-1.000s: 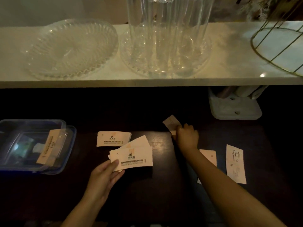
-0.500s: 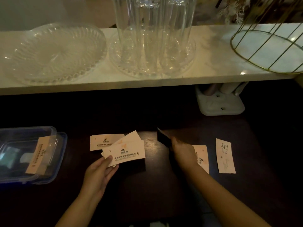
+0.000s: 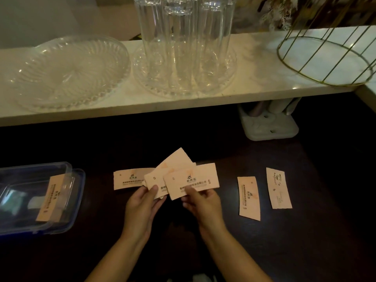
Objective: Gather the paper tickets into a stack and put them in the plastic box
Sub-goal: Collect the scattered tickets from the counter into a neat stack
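Observation:
My left hand pinches a fan of pale pink paper tickets above the dark table. My right hand grips one more ticket and holds it against the front of that fan. Another ticket lies flat on the table just left of the fan. Two tickets lie to the right: one nearer my hand, one farther out. The clear plastic box with a blue rim sits at the left edge, one ticket inside it.
A white shelf runs across the back, carrying a clear glass dish, tall glasses on a glass tray, and a gold wire basket. A white holder stands under the shelf at the right.
My right hand lifted a ticket from the middle of the table and carried it left to the fan in my left hand. The view shifted slightly to the right.

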